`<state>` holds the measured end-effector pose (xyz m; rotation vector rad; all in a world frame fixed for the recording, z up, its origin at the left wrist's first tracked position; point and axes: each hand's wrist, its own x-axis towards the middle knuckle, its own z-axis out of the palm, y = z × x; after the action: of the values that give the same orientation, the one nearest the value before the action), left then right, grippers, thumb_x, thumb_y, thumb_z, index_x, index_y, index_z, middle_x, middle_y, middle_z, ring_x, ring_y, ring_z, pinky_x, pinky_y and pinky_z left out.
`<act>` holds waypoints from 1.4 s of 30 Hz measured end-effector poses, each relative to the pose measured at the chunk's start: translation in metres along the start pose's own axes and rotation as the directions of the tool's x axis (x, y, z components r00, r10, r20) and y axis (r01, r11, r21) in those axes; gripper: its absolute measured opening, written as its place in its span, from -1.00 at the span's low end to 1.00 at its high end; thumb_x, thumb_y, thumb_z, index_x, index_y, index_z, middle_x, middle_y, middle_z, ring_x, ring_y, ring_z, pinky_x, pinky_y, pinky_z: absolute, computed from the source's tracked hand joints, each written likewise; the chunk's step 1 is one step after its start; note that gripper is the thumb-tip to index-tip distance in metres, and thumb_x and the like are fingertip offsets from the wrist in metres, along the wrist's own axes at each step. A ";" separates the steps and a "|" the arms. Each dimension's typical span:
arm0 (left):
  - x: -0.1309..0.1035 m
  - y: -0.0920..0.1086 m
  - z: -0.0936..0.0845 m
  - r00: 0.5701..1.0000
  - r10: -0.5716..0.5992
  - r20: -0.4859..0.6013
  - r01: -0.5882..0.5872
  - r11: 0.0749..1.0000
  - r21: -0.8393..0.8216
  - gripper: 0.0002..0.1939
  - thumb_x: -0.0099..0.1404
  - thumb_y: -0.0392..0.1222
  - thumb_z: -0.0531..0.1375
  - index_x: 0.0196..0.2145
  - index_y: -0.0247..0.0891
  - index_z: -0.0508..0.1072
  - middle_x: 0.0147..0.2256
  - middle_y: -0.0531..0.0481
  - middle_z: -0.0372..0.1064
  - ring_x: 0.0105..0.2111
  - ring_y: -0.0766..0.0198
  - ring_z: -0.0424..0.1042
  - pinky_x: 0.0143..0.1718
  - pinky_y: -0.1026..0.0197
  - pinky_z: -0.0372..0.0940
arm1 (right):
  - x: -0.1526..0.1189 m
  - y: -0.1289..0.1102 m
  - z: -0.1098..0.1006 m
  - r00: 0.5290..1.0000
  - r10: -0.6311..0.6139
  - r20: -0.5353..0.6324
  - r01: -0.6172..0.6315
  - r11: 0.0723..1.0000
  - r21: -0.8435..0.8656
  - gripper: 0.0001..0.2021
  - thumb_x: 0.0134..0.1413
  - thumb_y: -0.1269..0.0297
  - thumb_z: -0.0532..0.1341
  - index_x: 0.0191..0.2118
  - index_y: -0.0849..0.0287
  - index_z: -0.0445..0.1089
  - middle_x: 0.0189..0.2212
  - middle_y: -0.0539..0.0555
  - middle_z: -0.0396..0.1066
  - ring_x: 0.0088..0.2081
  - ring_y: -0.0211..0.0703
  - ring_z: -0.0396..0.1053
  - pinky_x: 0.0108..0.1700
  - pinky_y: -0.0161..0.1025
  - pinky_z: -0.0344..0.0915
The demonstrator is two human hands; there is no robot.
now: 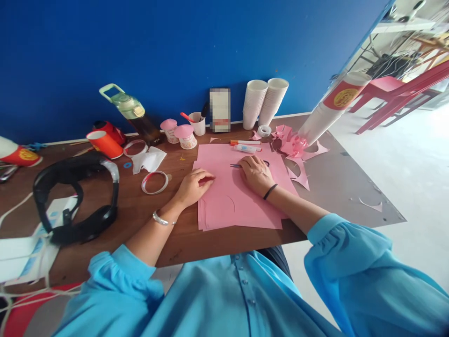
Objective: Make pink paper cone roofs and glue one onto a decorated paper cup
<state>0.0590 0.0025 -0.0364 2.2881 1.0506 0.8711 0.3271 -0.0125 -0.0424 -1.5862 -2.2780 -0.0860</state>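
Gold emblems are being displayed on the red bands of the leaning cup stack (pixel 321 121) at right and the tipped cup (pixel 21 155) at far left; their characters are not being resolved. Fine print is being carried by the white marker (pixel 247 148), and small lettering by the dark bottle (pixel 149 126); neither is being shown legibly. The phone screen (pixel 220 110) is being masked by pixelation.

The stacked pink sheets (pixel 217 210) are being supported on the table (pixel 182 238), with a strip of brown top being exposed before the front edge. The right side is being bordered by pink offcuts (pixel 300 173); the left, by a white ring (pixel 155 193) and a black padded band (pixel 89 224).

The sheets' left edge is being touched by the left hand (pixel 195 187), its fingers bent; whether paper is being pinched cannot be told. The scissors (pixel 235 165) are being partly covered by the right hand (pixel 256 173), palm down; whether they are being gripped cannot be told.

The table is being backed by a blue wall (pixel 175 47).
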 end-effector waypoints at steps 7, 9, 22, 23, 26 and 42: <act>-0.001 0.001 -0.002 0.999 -0.048 0.011 0.048 0.998 -0.027 -0.88 0.38 -0.19 0.24 -0.21 -0.19 0.59 -0.20 -0.06 0.57 -0.16 0.16 0.55 -0.03 0.11 0.43 | 0.000 -0.005 -0.004 1.000 0.011 0.014 -0.011 1.000 -0.026 -0.73 0.42 0.36 0.05 0.00 0.28 0.48 -0.03 0.26 0.48 -0.03 0.10 0.30 -0.01 -0.05 0.21; 0.000 0.001 -0.002 0.999 -0.053 0.009 0.054 0.998 -0.032 -0.88 0.38 -0.18 0.24 -0.21 -0.19 0.60 -0.21 -0.07 0.58 -0.17 0.16 0.56 -0.03 0.11 0.43 | 0.000 -0.005 -0.004 1.000 0.008 0.006 -0.008 1.000 -0.018 -0.74 0.42 0.36 0.06 -0.01 0.28 0.48 -0.04 0.26 0.49 -0.03 0.10 0.32 0.00 -0.05 0.23; 0.002 0.004 0.000 0.997 -0.074 0.005 0.074 0.997 -0.006 -0.90 0.35 -0.27 0.26 -0.21 -0.18 0.60 -0.21 -0.06 0.58 -0.16 0.16 0.56 -0.04 0.09 0.46 | -0.006 0.010 -0.006 0.995 -0.050 -0.082 0.060 0.990 0.130 -0.77 0.33 0.38 0.17 0.01 0.22 0.52 0.01 0.22 0.53 0.02 0.12 0.41 0.04 0.00 0.35; 0.002 0.004 0.000 0.997 -0.079 0.003 0.079 0.997 -0.010 -0.90 0.35 -0.27 0.26 -0.21 -0.18 0.60 -0.21 -0.06 0.58 -0.16 0.16 0.56 -0.04 0.10 0.47 | -0.007 0.011 -0.006 0.994 -0.055 -0.090 0.067 0.988 0.136 -0.77 0.33 0.38 0.17 0.00 0.22 0.52 0.00 0.21 0.54 0.01 0.10 0.42 0.04 -0.01 0.36; 0.001 0.009 0.001 0.996 -0.094 -0.002 0.093 0.995 -0.026 -0.89 0.36 -0.28 0.24 -0.21 -0.18 0.59 -0.20 -0.06 0.58 -0.17 0.18 0.57 -0.06 0.12 0.49 | -0.010 0.015 -0.006 0.992 -0.046 -0.119 0.064 0.986 0.152 -0.77 0.35 0.37 0.16 -0.02 0.19 0.55 -0.03 0.20 0.56 0.00 0.07 0.44 0.03 -0.02 0.39; 0.077 -0.060 -0.045 0.624 -0.619 -0.478 0.694 0.720 -0.027 -0.40 -0.02 -0.03 0.50 -0.09 -0.29 0.41 0.01 -0.29 0.42 0.09 -0.10 0.42 0.14 -0.08 0.31 | -0.015 0.020 -0.006 0.991 -0.056 -0.117 0.072 0.989 0.130 -0.71 0.35 0.33 0.13 -0.01 0.18 0.59 -0.07 0.22 0.55 -0.05 0.09 0.45 -0.03 0.01 0.38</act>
<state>0.0364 0.1064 -0.0169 1.5708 2.0705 1.0300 0.3512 -0.0206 -0.0449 -1.4047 -2.1988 -0.0376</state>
